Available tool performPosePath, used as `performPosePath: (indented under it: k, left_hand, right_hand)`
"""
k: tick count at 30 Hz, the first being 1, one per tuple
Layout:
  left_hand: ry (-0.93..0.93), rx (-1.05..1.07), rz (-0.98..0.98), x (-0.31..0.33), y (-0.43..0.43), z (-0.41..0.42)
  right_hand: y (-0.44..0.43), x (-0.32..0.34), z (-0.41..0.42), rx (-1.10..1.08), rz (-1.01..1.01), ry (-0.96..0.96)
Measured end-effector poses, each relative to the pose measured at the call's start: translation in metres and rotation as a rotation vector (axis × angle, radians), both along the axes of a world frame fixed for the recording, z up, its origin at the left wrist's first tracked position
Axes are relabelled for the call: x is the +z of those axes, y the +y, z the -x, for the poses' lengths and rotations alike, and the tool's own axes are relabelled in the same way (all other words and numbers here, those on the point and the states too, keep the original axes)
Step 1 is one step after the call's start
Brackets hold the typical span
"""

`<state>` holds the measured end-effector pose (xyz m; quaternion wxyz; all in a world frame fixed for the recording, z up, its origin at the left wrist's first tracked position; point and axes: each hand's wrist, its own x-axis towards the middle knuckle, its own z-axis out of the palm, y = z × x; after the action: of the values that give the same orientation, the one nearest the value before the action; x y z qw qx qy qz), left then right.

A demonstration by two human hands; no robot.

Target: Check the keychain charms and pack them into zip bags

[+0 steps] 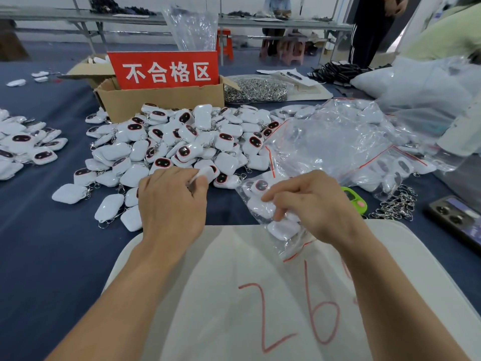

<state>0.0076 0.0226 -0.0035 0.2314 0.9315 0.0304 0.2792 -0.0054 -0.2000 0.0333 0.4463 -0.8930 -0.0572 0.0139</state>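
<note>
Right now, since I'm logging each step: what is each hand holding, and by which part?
The left hand pinches a charm by its near end. The right hand grips the zip bag around its middle.

A cardboard box (161,104) fitted with a red sign (166,70) in white Chinese characters is set on the dark blue tablecloth (52,243). Just to its right a heap of loose metal key rings (256,91) is spread, beside papers (309,80) on which a pen (294,75) is laid. At the near edge a white sheet (234,295) marked "26" in red is laid, with a green gadget (356,201) and a dark smartphone (458,220) placed to its right.
</note>
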Motion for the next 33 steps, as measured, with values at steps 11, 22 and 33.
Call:
performPosePath:
  k: [11,22,33]
  left_hand:
    - [0.017,0.034,0.102,-0.002,-0.001,-0.002]
    - [0.011,-0.158,0.361,-0.009,-0.008,0.000]
    - [-0.036,-0.432,0.567,0.003,-0.032,0.016]
  right_hand:
    - [-0.017,-0.008,-0.008,-0.319,-0.066,-0.150]
    - [-0.006,-0.013,-0.009,-0.319,-0.110,-0.199]
    - [0.056,-0.025,0.002,-0.091,-0.759,0.110]
